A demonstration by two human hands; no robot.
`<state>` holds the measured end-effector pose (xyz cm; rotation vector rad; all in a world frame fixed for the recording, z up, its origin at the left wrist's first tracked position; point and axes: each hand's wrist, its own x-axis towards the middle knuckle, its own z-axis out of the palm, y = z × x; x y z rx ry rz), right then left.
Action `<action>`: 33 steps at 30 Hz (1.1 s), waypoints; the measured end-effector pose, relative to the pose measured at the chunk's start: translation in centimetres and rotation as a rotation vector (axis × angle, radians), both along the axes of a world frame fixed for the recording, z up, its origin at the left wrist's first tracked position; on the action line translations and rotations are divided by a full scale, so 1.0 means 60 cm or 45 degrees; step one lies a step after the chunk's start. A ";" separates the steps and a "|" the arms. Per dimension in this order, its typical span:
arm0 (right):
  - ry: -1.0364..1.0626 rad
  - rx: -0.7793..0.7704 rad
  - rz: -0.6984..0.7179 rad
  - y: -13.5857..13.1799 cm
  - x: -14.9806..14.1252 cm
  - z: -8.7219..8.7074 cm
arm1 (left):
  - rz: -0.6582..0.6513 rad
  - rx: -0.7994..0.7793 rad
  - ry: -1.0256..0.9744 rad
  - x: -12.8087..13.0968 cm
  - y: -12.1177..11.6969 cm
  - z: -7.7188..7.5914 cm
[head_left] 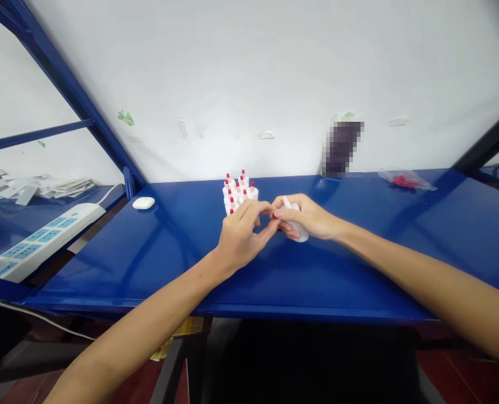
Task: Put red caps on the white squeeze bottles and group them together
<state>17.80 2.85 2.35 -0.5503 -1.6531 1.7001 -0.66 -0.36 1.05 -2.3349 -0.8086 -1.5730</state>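
My right hand (pixel 306 217) is wrapped round a small white bottle (pixel 299 231), held tilted just above the blue table (pixel 359 252). My left hand (pixel 243 235) meets it from the left, thumb and fingers pinched at the bottle's red cap end, which is mostly hidden between the fingers. Just behind my left hand stands a cluster of several small white bottles with red caps (pixel 239 191).
A white oval case (pixel 143 203) lies at the table's back left. A clear bag of red caps (pixel 406 180) lies at the back right. A white power strip (pixel 43 238) sits on the neighbouring surface to the left, with papers (pixel 31 188) behind it. Blue frame struts rise on the left.
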 end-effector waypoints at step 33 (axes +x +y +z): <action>-0.472 1.020 -0.122 -0.010 0.013 -0.005 | -0.430 -0.227 0.050 0.003 -0.012 -0.007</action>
